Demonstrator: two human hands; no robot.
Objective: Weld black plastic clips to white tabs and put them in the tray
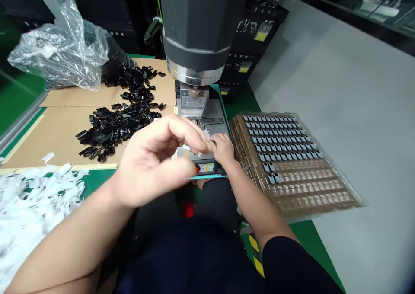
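My left hand is raised in front of the press, with its fingers curved and the thumb apart from them. Nothing shows between them. Beyond it, my right hand rests low at the right side of the press bed, its fingers bent together. Whatever those fingers may hold is hidden. A small white piece lies on the bed right by the right fingertips. Above the bed hangs the dark press head with a metal ring, over a clear labelled block. My left hand covers part of the bed.
Loose black clips are heaped on cardboard at the left, beside a clear plastic bag. White pieces pile up at lower left. Stacked trays at right hold rows of grey-black parts. A red button sits on the press front.
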